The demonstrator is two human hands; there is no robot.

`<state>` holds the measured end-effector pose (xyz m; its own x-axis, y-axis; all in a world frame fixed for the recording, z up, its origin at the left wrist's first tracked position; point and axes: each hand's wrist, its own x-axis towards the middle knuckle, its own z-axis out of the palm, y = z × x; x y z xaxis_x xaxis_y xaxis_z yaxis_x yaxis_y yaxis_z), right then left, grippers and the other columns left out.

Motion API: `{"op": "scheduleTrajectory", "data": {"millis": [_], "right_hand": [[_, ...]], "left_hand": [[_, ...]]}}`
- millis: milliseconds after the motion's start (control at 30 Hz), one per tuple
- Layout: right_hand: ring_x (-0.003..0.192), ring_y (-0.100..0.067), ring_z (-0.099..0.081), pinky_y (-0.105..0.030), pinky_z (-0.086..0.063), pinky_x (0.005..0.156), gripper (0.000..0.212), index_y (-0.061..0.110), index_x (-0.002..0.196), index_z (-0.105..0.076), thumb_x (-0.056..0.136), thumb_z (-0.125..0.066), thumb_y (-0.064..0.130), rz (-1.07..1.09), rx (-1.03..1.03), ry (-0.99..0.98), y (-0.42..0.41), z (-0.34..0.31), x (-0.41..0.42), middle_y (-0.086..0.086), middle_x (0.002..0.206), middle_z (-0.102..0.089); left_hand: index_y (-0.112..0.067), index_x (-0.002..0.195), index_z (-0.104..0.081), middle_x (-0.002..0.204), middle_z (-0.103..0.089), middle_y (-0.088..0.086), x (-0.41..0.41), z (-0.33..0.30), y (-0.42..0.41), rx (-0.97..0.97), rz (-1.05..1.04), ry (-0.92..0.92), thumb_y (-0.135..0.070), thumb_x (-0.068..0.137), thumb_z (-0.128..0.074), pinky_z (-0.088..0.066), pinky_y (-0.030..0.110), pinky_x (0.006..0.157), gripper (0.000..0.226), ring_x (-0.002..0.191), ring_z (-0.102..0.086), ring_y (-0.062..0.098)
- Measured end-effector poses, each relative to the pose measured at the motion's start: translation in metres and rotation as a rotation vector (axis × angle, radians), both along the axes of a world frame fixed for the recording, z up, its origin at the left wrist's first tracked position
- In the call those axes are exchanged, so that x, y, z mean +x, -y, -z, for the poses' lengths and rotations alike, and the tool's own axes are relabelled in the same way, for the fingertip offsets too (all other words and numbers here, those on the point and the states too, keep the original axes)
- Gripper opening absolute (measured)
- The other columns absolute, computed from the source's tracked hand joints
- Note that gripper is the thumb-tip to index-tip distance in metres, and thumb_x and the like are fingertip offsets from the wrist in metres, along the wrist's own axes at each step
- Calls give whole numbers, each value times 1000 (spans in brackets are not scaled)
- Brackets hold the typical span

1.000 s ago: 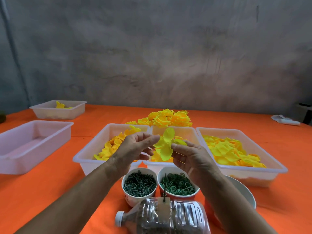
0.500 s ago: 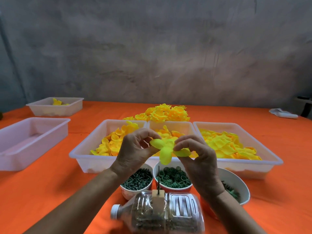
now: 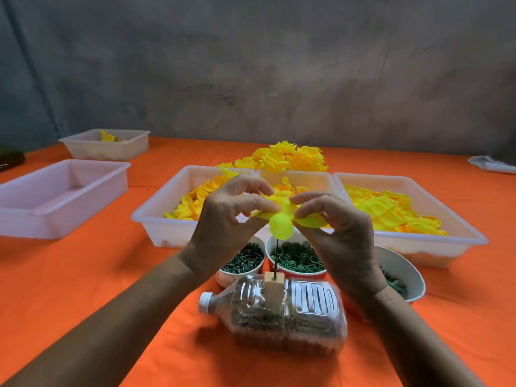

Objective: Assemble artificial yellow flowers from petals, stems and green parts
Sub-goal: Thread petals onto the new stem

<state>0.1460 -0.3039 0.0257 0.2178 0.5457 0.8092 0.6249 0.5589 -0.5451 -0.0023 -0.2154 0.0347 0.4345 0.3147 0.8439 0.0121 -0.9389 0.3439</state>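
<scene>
Center frame, both hands pinch a yellow petal piece [image 3: 281, 225] from either side: left hand [image 3: 229, 219] on its left edge, right hand [image 3: 333, 230] on its right. It sits right at the top of a thin dark stem [image 3: 275, 256] that stands upright in a small block [image 3: 273, 291] on a clear bottle [image 3: 282, 314] lying on the orange table [image 3: 83, 275]. Just behind are cups of green parts [image 3: 297, 256] and white trays of petals [image 3: 190, 205]. Finished flowers [image 3: 287, 159] are piled further back.
</scene>
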Motion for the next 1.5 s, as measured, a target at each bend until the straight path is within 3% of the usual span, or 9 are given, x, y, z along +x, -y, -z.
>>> {"op": "scheduleTrajectory", "data": {"millis": [167, 300, 500, 667, 933, 1100, 1233, 1333, 1500], "right_hand": [[88, -12, -68, -26, -55, 75, 27, 21, 82, -64, 73, -70, -3, -93, -55, -100, 1, -2, -5, 1, 90, -70], [74, -12, -64, -23, -51, 69, 23, 14, 87, -70, 74, -72, -6, -123, -119, -144, 1, -7, -7, -5, 80, -70], [57, -7, -65, -16, -47, 53, 15, 15, 80, -70, 79, -70, 0, -219, -238, -376, 3, -10, -8, 8, 60, -68], [64, -12, -71, -15, -50, 54, 7, 18, 83, -71, 80, -69, 13, -258, -336, -661, 6, -5, -5, 2, 70, -73], [92, -15, -66, -28, -49, 75, 29, 16, 89, -69, 61, -73, 23, -246, -506, -934, 2, 3, -9, 2, 90, -72], [90, -22, -65, -29, -50, 75, 42, 12, 112, -60, 71, -71, 10, -306, -580, -1103, 2, 3, -15, -6, 97, -70], [70, -18, -65, -28, -51, 66, 17, 16, 83, -63, 72, -68, 3, -325, -567, -1130, 6, 1, -19, 1, 70, -72], [64, -11, -66, -21, -54, 60, 11, 18, 65, -75, 61, -69, 9, -369, -560, -1024, 11, 2, -21, 2, 70, -72], [76, -8, -65, -18, -51, 67, 23, 16, 82, -72, 59, -72, 17, -359, -553, -870, 16, 3, -21, 2, 79, -71]], "left_hand": [[-2, 80, -74, 90, -64, 10, -1, 2, 1, 6, -13, 17, -1, 75, -70, -47, 28, 60, 6, 81, -56, 13], [-3, 81, -74, 86, -64, 6, 2, 1, 1, -17, -23, 22, -3, 76, -71, -44, 19, 60, 6, 79, -57, 10], [-16, 90, -70, 87, -63, -6, 7, 2, 4, -243, -5, 86, -8, 73, -77, -47, 29, 59, 20, 77, -59, 11], [-21, 104, -63, 95, -63, 1, 0, 15, 12, -317, -94, 157, -15, 72, -80, -48, 21, 61, 36, 78, -58, 12], [-16, 85, -67, 76, -61, 0, 1, 38, 37, -325, -199, 179, -29, 73, -76, -45, 18, 58, 20, 64, -55, 9], [-13, 74, -70, 69, -63, -5, 7, 42, 42, -458, -159, 188, -19, 77, -77, -43, 15, 58, 10, 58, -53, 2], [-25, 70, -68, 64, -65, -7, 7, 42, 49, -568, -90, 223, -15, 78, -76, -46, 19, 56, 15, 55, -54, 0], [-23, 70, -69, 62, -64, -8, 8, 42, 50, -629, -61, 235, -14, 78, -76, -45, 18, 56, 14, 55, -53, 1], [-27, 70, -69, 61, -66, -12, 9, 42, 51, -684, -7, 265, -12, 77, -76, -46, 15, 58, 17, 58, -54, -1]]}}
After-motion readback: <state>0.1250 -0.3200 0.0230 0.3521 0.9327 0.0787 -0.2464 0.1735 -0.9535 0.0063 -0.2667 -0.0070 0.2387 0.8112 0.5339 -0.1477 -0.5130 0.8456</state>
